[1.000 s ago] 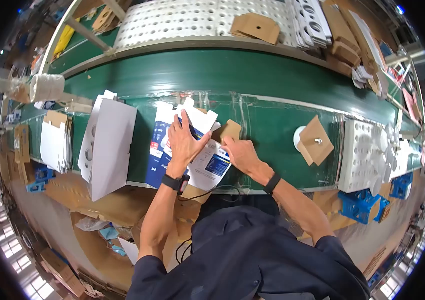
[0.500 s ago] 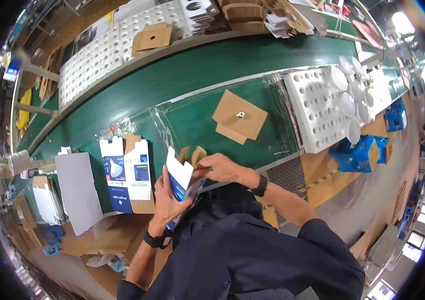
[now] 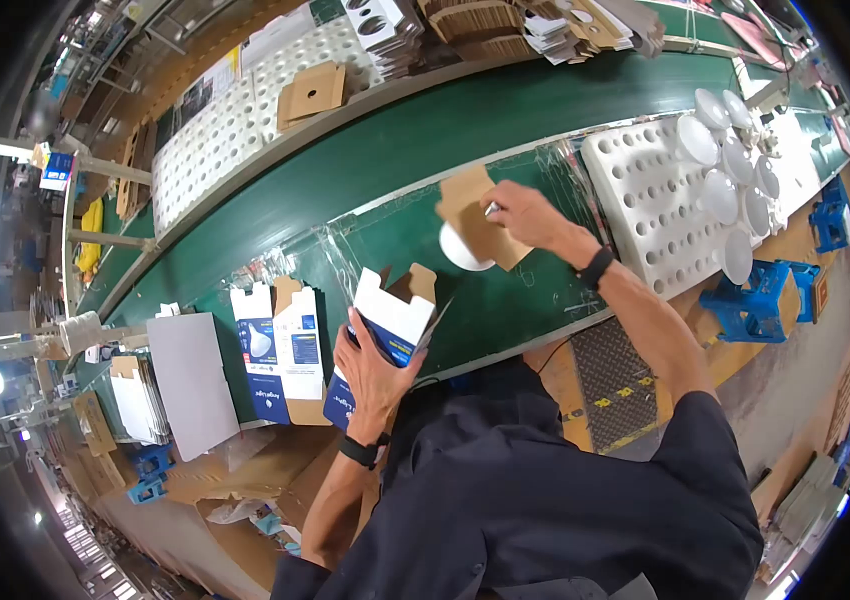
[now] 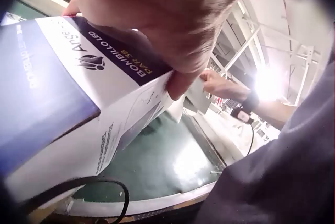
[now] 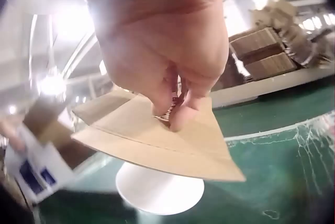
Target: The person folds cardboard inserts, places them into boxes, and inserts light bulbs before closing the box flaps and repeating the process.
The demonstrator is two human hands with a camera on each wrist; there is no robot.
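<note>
In the head view my left hand (image 3: pixel 377 385) grips a blue-and-white bulb box (image 4: pixel 57 72) near the table's front edge, thumb on one side and fingers on the other. The box's end flaps stand up, with brown cardboard showing inside. My right hand (image 3: pixel 535 215) pinches the threaded metal base (image 5: pixel 168 113) of a white LED bulb (image 5: pixel 159 190) between thumb and fingertips. That base pokes through a folded brown cardboard insert (image 5: pixel 141 135). Below the insert, the bulb's round white face is close over the green table (image 3: pixel 395 225).
A flat blue-and-white box (image 3: pixel 267 385) lies left of the left hand, beside a large pale sheet (image 3: pixel 190 380). At the right, a white foam tray (image 3: pixel 635 220) has several bulbs (image 3: pixel 718 197) at its far side. More cardboard inserts (image 3: pixel 312 92) lie on the back shelf.
The left hand has taken one box from the flat ones, and it now stands opened out. My right hand has left the box flaps and moved right to the bulb, tilting its insert.
</note>
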